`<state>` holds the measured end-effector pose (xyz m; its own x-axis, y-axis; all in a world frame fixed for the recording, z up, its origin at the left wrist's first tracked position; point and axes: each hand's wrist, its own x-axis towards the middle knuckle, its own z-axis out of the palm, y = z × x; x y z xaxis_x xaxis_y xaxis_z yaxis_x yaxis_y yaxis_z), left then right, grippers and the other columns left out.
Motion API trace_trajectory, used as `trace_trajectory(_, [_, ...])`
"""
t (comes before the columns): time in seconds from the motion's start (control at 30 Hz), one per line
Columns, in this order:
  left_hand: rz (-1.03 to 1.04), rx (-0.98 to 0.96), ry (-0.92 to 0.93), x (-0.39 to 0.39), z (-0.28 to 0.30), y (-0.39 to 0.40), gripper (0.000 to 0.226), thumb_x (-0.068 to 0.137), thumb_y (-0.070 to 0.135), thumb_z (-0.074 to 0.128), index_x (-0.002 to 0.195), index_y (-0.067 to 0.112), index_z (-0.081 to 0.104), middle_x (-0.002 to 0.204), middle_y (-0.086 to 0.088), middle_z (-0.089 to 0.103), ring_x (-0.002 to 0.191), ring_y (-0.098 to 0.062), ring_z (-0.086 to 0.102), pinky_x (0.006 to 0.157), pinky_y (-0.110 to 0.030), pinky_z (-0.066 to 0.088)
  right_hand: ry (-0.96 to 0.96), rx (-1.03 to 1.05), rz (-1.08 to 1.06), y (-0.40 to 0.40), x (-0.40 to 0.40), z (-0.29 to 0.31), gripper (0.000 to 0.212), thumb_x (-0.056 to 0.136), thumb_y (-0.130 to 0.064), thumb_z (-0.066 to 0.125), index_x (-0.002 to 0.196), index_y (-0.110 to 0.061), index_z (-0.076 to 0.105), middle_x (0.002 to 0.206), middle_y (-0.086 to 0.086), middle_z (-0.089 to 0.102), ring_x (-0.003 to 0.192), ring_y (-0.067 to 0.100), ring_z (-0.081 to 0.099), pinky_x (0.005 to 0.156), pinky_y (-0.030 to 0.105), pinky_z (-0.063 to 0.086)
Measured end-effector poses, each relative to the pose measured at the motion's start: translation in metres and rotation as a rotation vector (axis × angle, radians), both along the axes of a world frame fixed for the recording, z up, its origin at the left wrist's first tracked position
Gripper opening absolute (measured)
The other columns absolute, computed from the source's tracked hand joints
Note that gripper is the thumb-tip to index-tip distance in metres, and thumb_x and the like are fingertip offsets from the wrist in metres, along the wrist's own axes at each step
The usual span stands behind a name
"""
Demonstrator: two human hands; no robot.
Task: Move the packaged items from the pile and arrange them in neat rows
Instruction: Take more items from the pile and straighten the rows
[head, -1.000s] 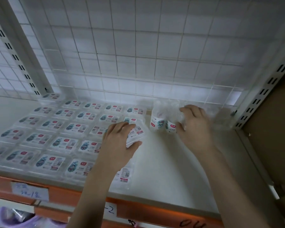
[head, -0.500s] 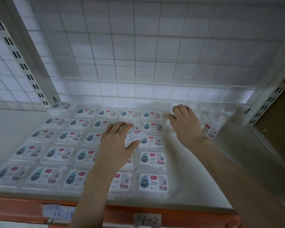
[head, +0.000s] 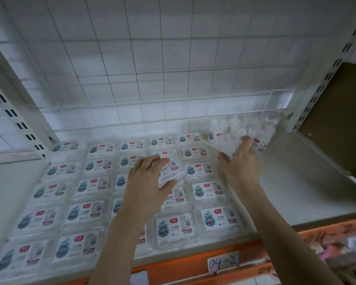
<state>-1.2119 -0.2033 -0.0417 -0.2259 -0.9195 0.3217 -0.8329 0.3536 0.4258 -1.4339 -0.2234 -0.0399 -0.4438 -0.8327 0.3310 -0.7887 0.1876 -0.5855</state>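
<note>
Packs (head: 213,191) in flat rows, shelf (head: 296,182) left/mid | pile (head: 245,128) back-right corner | L hand (head: 146,179) fingers pinch one pack (head: 171,171), tilted, long axis back-right | R hand (head: 238,161) fingers curled into pile wrap | step: mid-transfer | next: prob. lay held pack flat, label up, aligned w/ rows.

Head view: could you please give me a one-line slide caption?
Left hand holds one packet above the neat rows while right hand reaches into the pile.
</note>
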Motion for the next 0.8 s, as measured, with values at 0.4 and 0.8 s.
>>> trace_trajectory(0.4, [0.045, -0.001, 0.026, -0.004, 0.001, 0.005, 0.048, 0.078, 0.035, 0.069, 0.122, 0.018, 0.057, 0.124, -0.001, 0.055, 0.115, -0.027, 0.048, 0.098, -0.047, 0.039, 0.536, -0.005, 0.059, -0.006, -0.019, -0.01, 0.059, 0.069, -0.016, 0.075, 0.119, 0.0, 0.051, 0.114, 0.024, 0.05, 0.105, 0.04, 0.043, 0.086, 0.048, 0.042])
trace_trajectory(0.8, [0.209, -0.058, 0.011, 0.017, 0.007, 0.014, 0.048, 0.077, 0.029, 0.072, 0.121, 0.015, 0.059, 0.127, -0.005, 0.056, 0.122, -0.032, 0.043, 0.103, -0.046, 0.031, 0.511, 0.063, 0.192, -0.021, -0.001, 0.009, 0.057, 0.084, -0.021, 0.061, 0.133, -0.002, 0.039, 0.134, 0.018, 0.04, 0.126, 0.036, 0.032, 0.104, 0.045, 0.027])
